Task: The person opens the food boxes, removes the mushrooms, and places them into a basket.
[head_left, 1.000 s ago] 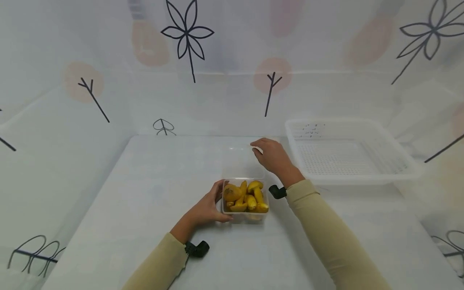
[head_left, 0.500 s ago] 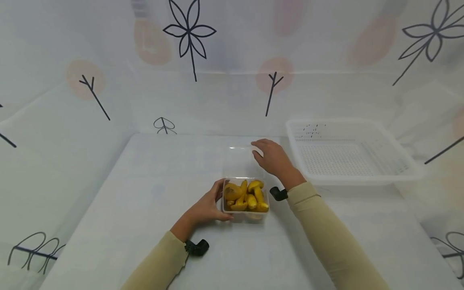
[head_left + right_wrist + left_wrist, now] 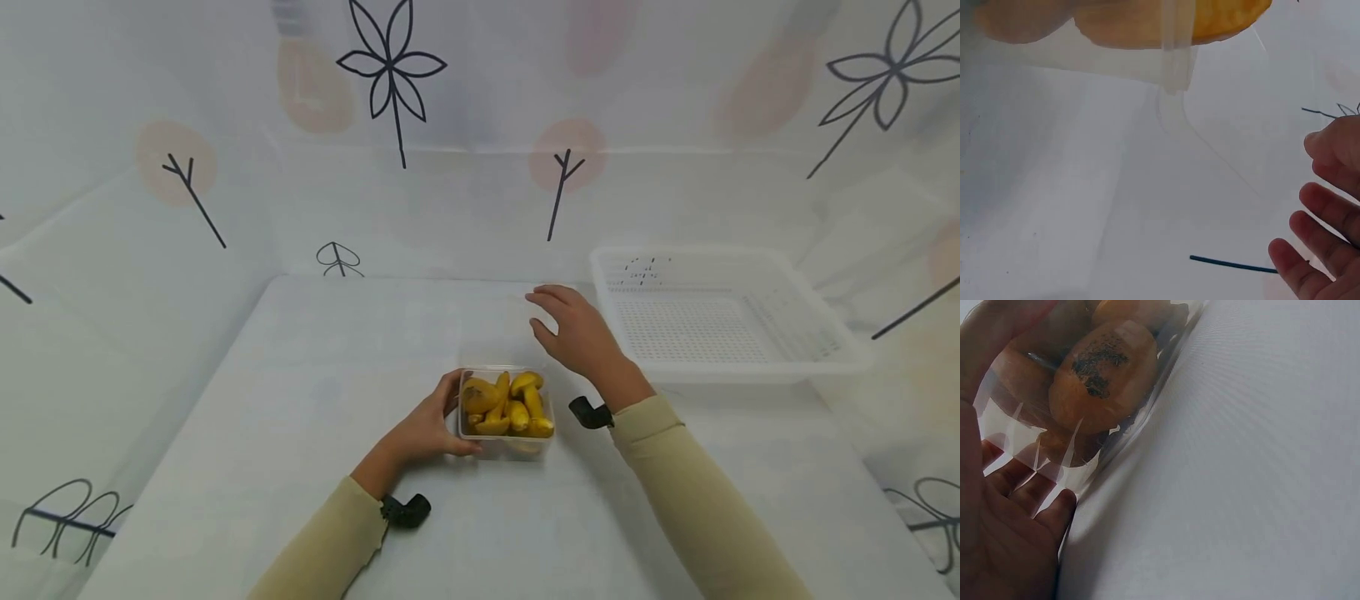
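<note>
A clear plastic box of yellow mushrooms stands on the white table. My left hand grips its left end, thumb along the front and fingers round the back side. Through the wall in the left wrist view, a mushroom with a dark patch shows close to the palm. Behind the box, my right hand hovers with loosely bent fingers and nothing between them. The right wrist view has those fingers apart from the box corner. A faint transparent lid seems to lie behind the box; its outline is hard to make out.
A white perforated plastic basket stands at the back right, beyond the right forearm. A white patterned cloth hangs behind and beside the table.
My right hand has drawn slightly to the right, away from where the lid's bright far edge showed; that edge no longer stands out. The left hand and the box have hardly moved.
</note>
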Motion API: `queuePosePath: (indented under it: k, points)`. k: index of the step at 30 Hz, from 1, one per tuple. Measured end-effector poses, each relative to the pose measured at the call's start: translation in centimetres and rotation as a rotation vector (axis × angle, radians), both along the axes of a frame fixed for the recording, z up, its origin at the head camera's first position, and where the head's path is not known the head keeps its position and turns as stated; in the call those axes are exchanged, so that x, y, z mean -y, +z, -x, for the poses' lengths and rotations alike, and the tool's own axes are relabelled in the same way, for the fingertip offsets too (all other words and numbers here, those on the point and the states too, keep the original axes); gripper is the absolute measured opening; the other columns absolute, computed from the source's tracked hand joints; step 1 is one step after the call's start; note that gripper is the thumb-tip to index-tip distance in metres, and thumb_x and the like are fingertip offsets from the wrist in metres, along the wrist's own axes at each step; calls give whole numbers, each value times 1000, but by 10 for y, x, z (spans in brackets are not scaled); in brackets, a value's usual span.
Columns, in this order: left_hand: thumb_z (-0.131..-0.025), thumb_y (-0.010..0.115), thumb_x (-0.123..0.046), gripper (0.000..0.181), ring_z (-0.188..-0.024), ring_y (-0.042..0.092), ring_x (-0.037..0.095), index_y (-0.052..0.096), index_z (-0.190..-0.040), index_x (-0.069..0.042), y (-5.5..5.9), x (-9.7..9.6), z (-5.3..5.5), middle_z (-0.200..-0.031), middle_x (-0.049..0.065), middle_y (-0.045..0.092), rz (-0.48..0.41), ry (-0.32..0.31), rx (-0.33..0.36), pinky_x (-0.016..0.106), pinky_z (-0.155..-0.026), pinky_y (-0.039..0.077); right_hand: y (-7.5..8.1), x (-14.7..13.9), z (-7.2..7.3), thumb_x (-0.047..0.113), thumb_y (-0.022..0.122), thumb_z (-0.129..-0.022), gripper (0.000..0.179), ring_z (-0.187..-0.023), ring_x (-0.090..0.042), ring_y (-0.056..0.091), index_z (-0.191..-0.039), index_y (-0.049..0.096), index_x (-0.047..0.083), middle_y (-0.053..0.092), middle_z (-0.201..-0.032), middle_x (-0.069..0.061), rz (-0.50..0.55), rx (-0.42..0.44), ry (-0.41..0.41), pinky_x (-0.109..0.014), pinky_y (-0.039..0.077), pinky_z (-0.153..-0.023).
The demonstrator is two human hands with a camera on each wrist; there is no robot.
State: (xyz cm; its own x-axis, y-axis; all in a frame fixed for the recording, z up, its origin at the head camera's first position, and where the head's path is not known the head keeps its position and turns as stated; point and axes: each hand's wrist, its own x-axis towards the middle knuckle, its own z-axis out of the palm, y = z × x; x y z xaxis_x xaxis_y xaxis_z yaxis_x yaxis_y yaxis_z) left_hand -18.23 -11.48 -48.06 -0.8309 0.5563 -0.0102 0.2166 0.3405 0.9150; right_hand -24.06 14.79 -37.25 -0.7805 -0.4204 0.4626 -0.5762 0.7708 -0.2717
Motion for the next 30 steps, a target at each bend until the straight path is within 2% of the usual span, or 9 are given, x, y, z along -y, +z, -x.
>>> queuePosePath:
  k: [6,14,20,25,30]
  points:
    - [-69,86,-10,113,-149,23,24,10,-153,-8,0,1,0,-159,11,24,-4,-10,-1,41,-121,23,1,-4,-10,15,67,-90,37,-121,-32,55,-125,63,5,59,-130,-15,11,-45,34,-47,51,-99]
    - [-70,88,-21,112,-148,24,15,13,-154,-18,-4,2,-1,-159,0,24,-38,-8,-20,37,-121,23,1,-7,-25,14,70,-88,36,-117,-30,57,-123,64,5,61,-126,-13,15,-56,66,-45,54,-94]
    - [-68,89,-24,115,-147,26,15,14,-154,-15,-5,2,-1,-157,-1,28,-67,-18,-54,39,-120,24,-1,-7,-36,15,71,-88,35,-117,-29,58,-121,65,7,62,-125,-12,-7,-19,87,-45,53,-96]
    - [-68,89,-27,112,-147,27,16,17,-153,-20,-4,2,-1,-157,-1,29,-60,-16,-46,39,-119,24,-6,-7,-42,17,72,-87,33,-116,-27,59,-118,67,9,63,-124,-10,-25,15,109,-44,54,-95]
    - [-68,89,-23,111,-147,26,16,16,-152,-17,-2,3,-2,-158,2,28,-66,-22,-18,39,-120,24,-13,-7,-49,17,72,-87,32,-115,-27,61,-117,67,10,63,-124,-8,-19,66,139,-44,55,-94]
